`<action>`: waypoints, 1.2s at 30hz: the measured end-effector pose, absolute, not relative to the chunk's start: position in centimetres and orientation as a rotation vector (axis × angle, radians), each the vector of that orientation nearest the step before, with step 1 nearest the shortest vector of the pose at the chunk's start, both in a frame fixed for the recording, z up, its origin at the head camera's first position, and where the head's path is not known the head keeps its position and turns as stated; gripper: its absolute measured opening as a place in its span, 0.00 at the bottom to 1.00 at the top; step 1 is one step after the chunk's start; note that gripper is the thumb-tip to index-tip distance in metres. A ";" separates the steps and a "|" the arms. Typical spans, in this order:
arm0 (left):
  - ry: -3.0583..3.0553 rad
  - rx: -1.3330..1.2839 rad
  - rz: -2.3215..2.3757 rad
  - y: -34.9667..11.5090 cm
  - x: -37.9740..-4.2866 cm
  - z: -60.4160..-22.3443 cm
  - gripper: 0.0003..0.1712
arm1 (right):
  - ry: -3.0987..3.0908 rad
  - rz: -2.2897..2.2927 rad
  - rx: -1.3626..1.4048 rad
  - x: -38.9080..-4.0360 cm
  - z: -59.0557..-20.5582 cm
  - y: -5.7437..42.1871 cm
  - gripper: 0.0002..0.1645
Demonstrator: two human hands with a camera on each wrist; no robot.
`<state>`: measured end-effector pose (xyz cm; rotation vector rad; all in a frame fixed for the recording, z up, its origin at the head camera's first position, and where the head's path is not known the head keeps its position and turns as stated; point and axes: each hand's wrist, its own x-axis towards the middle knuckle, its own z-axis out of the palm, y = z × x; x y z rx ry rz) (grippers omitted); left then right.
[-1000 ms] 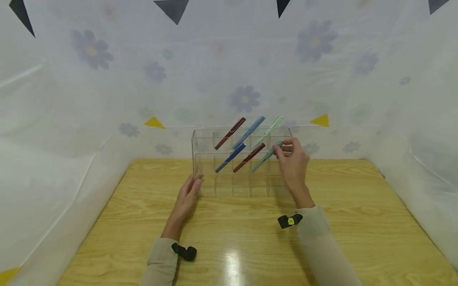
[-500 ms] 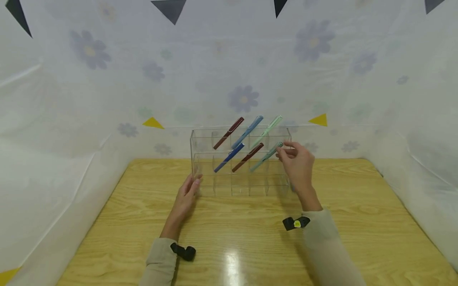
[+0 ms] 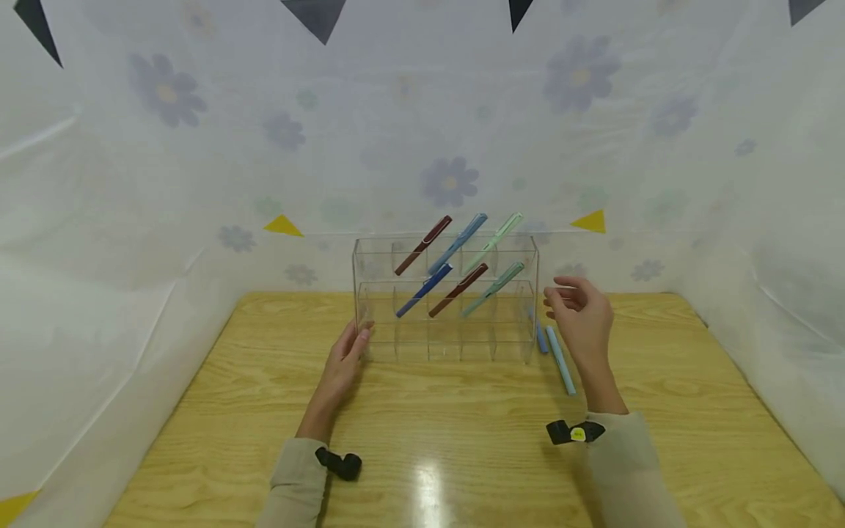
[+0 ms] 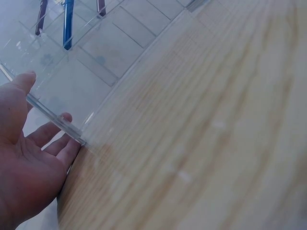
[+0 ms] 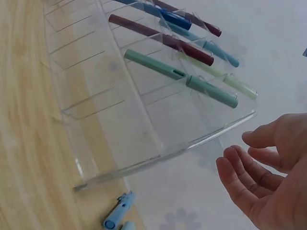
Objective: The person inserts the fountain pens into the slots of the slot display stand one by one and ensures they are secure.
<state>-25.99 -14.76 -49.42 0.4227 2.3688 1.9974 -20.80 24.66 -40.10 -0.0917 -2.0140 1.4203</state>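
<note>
A clear acrylic pen rack (image 3: 445,342) stands on the table, tiered with dividers. My left hand (image 3: 343,359) holds its left side panel, thumb on one side and fingers on the other, as the left wrist view shows. On the middle tier slant a dark blue pen (image 3: 425,291), a maroon pen (image 3: 458,291) and a grey-green pen (image 5: 180,76). Behind them are another maroon pen (image 3: 423,246), a light blue pen (image 3: 458,244) and a mint pen (image 3: 494,243). My right hand (image 3: 584,323) hovers right of the rack, fingers loosely bent, holding nothing.
Beside the rack's right end, a blue pen (image 3: 542,340) and a pale blue pen (image 3: 560,359) lie on the wooden table (image 3: 422,418). A flowered white curtain (image 3: 370,147) surrounds the table's back and sides.
My right hand has let go of the grey-green pen and drawn away to the right and down, uncovering the pens on the table. My left hand stays on the rack.
</note>
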 end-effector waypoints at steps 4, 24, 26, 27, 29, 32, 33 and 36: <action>2.372 0.429 2.001 -14.8 -25.9 -49.5 0.31 | -2.114 1.376 -0.199 -20.5 -41.3 25.8 0.16; 2.372 0.475 1.986 -15.0 -25.8 -49.3 0.32 | -2.579 1.317 -0.371 -20.0 -46.7 29.1 0.24; 2.375 0.472 1.981 -15.0 -25.8 -49.3 0.32 | -2.602 1.323 -0.376 -19.9 -46.7 29.1 0.24; 2.375 0.474 1.980 -15.0 -25.8 -49.3 0.32 | -2.615 1.322 -0.381 -19.9 -46.8 29.1 0.24; 2.376 0.467 1.979 -15.0 -25.9 -49.3 0.32 | -2.640 1.306 -0.383 -19.9 -46.8 29.0 0.24; 2.373 0.463 1.983 -14.9 -25.9 -49.3 0.33 | -2.667 1.261 -0.385 -20.0 -47.0 29.0 0.24; 2.372 0.461 1.982 -14.9 -25.9 -49.4 0.33 | -2.673 1.243 -0.390 -20.0 -47.0 29.0 0.24; 2.374 0.453 1.982 -14.9 -25.9 -49.4 0.33 | -2.680 1.202 -0.408 -20.1 -47.1 29.0 0.23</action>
